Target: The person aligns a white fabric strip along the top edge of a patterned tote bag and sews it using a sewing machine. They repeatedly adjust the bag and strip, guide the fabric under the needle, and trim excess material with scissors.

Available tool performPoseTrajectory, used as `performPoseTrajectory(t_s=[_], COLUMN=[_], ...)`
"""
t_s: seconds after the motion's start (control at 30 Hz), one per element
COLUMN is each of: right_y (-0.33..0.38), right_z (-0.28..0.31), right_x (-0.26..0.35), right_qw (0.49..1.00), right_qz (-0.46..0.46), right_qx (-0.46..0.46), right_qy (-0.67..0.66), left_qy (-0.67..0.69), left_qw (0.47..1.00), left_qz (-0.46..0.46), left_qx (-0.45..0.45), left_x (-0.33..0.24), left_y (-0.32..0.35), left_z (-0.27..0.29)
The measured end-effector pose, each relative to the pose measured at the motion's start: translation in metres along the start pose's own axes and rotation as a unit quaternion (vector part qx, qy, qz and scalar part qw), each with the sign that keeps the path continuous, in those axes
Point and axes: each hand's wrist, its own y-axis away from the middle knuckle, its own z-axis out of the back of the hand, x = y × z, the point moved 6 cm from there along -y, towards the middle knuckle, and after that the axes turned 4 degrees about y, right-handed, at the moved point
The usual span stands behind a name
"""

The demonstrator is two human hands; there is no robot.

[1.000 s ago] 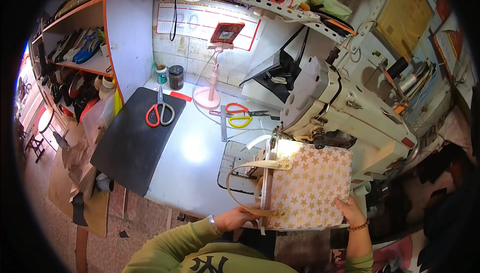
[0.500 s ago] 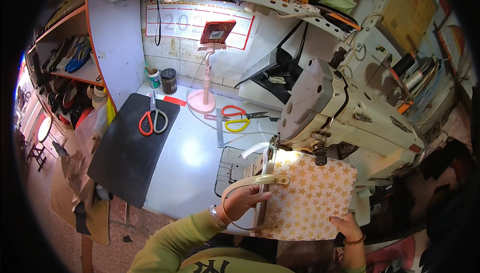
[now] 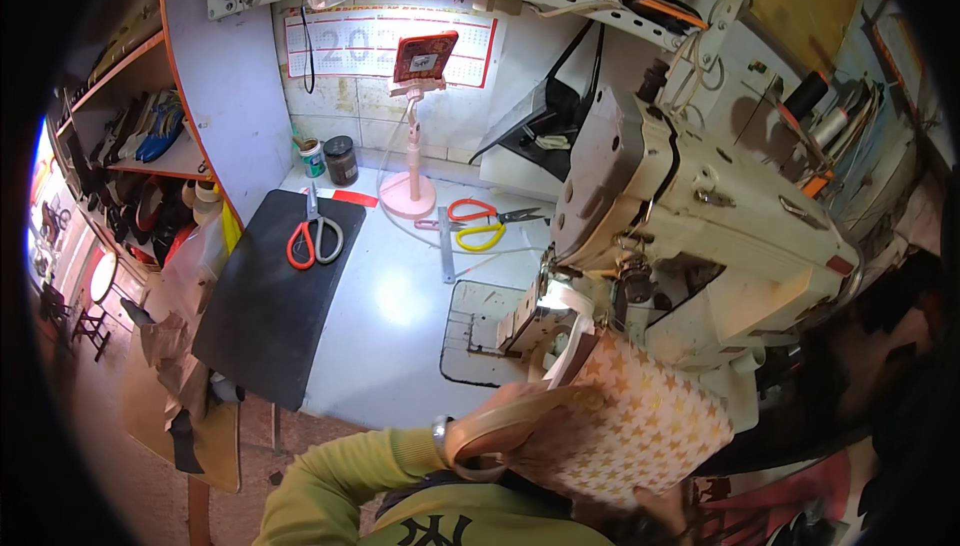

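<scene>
Left hand [image 3: 505,424] grips the star-print bag [image 3: 640,426] by its strap side, right hand [image 3: 655,506] pinches its bottom edge, holding it under the sewing machine [image 3: 690,216] at the worktop [image 3: 400,306] edge.

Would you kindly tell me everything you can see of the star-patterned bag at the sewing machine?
The star-patterned bag is pale pink, covered with small gold stars, and looks like stiff coated fabric. It is flat and roughly rectangular, tilted, with its upper corner tucked beneath the head of the white sewing machine. A tan strap loops from its left edge. The left hand holds that side; the right hand supports its lower edge, mostly hidden.
</scene>
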Motion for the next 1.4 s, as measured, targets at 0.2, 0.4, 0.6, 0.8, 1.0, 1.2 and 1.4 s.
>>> performPoseTrajectory(t_s=[0.2, 0.4, 0.6, 0.8, 1.0, 1.2, 1.4], right_y=[0.021, -0.011, -0.038, -0.093, -0.130, -0.136, -0.098], right_z=[-0.113, -0.143, -0.177, -0.249, -0.215, -0.209, -0.236], right_x=[-0.014, 0.105, 0.244, 0.260, 0.243, 0.232, 0.245], right_qw=[0.965, 0.870, 0.710, 0.658, 0.780, 0.813, 0.689], right_qz=[-0.011, 0.412, 0.606, 0.563, 0.534, 0.436, 0.594], right_qx=[0.246, 0.153, 0.202, 0.351, 0.245, 0.091, 0.320], right_qy=[0.095, 0.225, 0.297, 0.356, 0.215, 0.376, 0.265], left_qy=[-0.022, -0.385, -0.329, -0.510, -0.391, -0.364, -0.299], left_qw=[0.937, 0.885, 0.892, 0.769, 0.835, 0.856, 0.855], left_qz=[0.317, 0.107, 0.187, 0.181, 0.200, 0.009, 0.128], left_qx=[0.146, 0.237, 0.247, 0.342, 0.333, 0.366, 0.403], left_x=[-0.043, -0.138, -0.132, -0.082, -0.061, -0.052, -0.058], left_y=[0.063, 0.047, 0.045, 0.056, 0.066, 0.069, 0.062], left_z=[0.069, 0.120, 0.114, 0.108, 0.125, 0.115, 0.118])
